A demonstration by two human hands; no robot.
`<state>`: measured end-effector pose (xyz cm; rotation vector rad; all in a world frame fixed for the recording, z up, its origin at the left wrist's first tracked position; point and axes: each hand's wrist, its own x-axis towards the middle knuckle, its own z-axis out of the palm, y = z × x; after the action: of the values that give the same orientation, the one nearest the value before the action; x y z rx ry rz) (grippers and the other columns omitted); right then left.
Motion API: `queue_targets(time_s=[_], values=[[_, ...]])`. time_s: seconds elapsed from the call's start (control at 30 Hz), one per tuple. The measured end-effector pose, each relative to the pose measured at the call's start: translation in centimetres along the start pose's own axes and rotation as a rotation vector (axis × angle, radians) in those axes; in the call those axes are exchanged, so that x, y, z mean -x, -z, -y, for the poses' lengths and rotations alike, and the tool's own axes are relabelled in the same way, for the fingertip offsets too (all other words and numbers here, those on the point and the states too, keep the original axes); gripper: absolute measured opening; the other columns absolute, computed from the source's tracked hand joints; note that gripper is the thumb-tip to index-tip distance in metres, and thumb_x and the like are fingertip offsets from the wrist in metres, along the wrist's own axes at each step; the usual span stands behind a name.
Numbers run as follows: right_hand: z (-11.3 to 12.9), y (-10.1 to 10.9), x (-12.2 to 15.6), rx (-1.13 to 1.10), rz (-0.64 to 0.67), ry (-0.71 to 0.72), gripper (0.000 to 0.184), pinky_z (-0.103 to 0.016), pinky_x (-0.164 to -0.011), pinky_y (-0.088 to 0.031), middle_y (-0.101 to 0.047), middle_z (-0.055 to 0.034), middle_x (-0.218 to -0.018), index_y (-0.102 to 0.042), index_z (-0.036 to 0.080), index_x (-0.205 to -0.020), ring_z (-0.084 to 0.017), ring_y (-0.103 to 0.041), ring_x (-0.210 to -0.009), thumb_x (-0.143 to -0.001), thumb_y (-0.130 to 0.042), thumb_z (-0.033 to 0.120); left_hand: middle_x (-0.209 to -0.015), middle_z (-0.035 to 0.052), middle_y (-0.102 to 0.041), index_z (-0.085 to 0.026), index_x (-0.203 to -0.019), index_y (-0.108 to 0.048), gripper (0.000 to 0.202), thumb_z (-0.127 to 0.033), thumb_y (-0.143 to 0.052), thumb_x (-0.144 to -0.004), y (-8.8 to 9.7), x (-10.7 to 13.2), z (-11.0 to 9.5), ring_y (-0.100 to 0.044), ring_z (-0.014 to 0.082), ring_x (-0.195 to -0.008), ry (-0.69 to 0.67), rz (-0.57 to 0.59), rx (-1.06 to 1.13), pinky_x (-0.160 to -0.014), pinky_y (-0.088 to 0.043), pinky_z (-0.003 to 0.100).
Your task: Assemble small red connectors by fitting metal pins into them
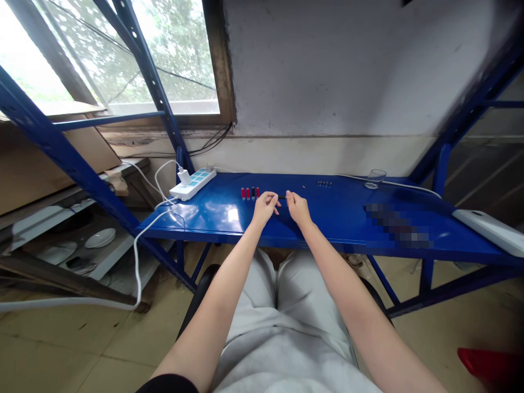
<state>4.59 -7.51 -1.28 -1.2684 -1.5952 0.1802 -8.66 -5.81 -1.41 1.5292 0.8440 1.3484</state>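
Note:
Above the middle of the blue table (221, 224), my left hand (266, 207) and my right hand (297, 207) face each other. Between them runs a thin dark rod-like piece (282, 197), its ends pinched in the fingers of both hands. Its exact kind is too small to make out. Just left of my left hand stands a short row of small red pieces (248, 194) with pale ends, and a black piece (252, 192) of similar shape among them. Several tiny metal pieces (325, 184) lie in a row beyond my right hand.
A white power strip (194, 184) with a plugged-in charger and cables occupies the table's left end. Toward the back right is a clear glass cup (375, 178). A pixelated dark object (397, 225) and a white panel-like object (491, 229) lie right. Blue frame posts (164, 93) flank the table.

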Motion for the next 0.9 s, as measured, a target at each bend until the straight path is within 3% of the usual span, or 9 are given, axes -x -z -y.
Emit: queue_targets(time_s=[0.47, 0.9], values=[[0.24, 0.08, 0.16, -0.026, 0.024, 0.014, 0.048, -0.025, -0.055, -0.033, -0.047, -0.0003, -0.053, -0.040, 0.022, -0.057, -0.013, -0.046, -0.051, -0.089, -0.025, 0.055, -0.044, -0.0020, -0.052, -0.017, -0.056, -0.041, 0.048, -0.059, -0.045, -0.078, -0.01, 0.19, -0.36, -0.049, 0.0069, -0.036, 0.052, -0.109, -0.105, -0.042, -0.037, 0.019], [0.41, 0.27, 0.19, -0.073, 0.000, 0.000, 0.049, -0.025, -0.053, -0.032, -0.045, 0.0002, -0.050, -0.039, 0.021, -0.055, -0.012, -0.043, -0.049, -0.088, -0.027, 0.056, -0.044, -0.0018, -0.051, -0.018, -0.055, -0.042, 0.048, -0.059, -0.045, -0.078, 0.17, 0.23, -0.38, -0.047, 0.0070, -0.037, 0.058, -0.160, -0.076, -0.043, -0.038, 0.020]])
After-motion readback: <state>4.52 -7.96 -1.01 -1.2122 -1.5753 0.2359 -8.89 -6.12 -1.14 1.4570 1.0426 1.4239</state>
